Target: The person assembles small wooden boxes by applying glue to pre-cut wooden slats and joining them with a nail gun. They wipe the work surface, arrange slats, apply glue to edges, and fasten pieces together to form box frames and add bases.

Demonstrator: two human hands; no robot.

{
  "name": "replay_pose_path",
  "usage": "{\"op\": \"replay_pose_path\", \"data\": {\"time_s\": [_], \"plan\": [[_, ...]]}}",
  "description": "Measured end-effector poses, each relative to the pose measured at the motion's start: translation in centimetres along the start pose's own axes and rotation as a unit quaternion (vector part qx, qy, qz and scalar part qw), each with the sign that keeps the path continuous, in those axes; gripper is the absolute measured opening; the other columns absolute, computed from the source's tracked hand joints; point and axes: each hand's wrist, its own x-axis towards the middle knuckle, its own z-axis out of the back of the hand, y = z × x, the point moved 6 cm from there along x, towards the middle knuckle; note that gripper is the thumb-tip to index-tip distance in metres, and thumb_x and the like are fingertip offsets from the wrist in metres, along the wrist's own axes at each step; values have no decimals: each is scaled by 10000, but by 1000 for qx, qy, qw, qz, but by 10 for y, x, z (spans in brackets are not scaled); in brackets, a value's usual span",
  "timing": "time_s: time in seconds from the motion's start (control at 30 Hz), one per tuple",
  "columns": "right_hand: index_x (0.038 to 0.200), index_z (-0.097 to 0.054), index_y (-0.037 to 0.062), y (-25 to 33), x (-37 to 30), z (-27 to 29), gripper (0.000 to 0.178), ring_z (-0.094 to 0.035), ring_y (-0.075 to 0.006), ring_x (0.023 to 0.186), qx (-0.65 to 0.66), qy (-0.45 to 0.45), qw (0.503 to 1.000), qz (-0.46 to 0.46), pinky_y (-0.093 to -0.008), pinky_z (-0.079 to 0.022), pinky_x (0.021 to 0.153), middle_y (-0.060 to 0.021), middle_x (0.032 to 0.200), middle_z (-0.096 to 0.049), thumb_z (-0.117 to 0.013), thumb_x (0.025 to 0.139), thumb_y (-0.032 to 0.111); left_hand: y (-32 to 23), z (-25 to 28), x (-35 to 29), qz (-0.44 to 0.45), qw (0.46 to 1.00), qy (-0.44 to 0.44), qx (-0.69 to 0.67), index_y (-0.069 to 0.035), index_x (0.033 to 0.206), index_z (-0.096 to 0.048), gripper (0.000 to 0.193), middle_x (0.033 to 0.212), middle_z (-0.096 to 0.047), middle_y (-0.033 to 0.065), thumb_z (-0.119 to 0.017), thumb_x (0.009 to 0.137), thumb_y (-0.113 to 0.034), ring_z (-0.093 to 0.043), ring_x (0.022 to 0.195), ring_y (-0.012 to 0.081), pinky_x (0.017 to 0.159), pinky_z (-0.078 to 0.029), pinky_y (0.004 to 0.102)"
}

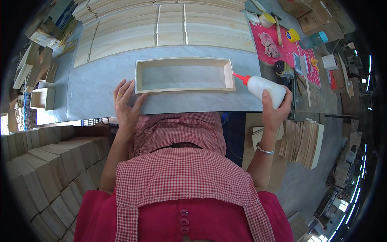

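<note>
A rectangular, open wooden frame [185, 90] lies on the grey tabletop in front of me, and the tabletop shows through its middle. A thin white line runs along its upper edges. My left hand [127, 107] is at the frame's near left corner, fingers against the short left side and thumb at the front wall. In my right hand [275, 115] is a white glue bottle [260, 86], tilted with its red nozzle [240, 78] pointing left. The nozzle tip is at the top edge of the frame's right end; I cannot tell whether it touches.
Rows of thin wooden boards [121, 38] cover the far tabletop [100, 90]. On the right, a red mat [260, 36] bears a hammer [278, 32], a pink cloth [269, 44] and yellow tubs. Stacked wooden pieces [44, 165] stand lower left, more boards [300, 141] lower right.
</note>
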Motion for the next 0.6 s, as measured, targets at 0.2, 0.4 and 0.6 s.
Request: {"op": "replay_pose_path", "data": {"time_s": [0.2,0.4,0.6], "plan": [[1222,-544,14,2,-20,21,530,-590,-179,1010,-6,21,1000,-13,-328,-509,861,-92,1116,-587,-830,819,205,0,0,0,-3,1000,-1,2,-55,1261,-710,510,1263,-675,101,-854,779,-145,-511,1318,358,1091,-436,466],[1236,-526,17,24,-43,-14,526,-571,-153,944,114,74,978,-160,-303,-506,815,-73,1082,-571,-810,839,212,-1,2,-1,-25,999,-22,7,-72,1249,-709,542,1258,-677,101,-878,744,-172,-517,1301,360,1091,-436,474],[1268,-478,18,62,-90,-130,570,-571,-154,933,207,210,950,-101,-298,-522,784,-81,1081,-557,-808,842,206,-5,5,1,-13,1000,-16,-12,-101,1264,-708,531,1285,-672,81,-860,758,-162,-512,1316,365,1097,-432,476]]}}
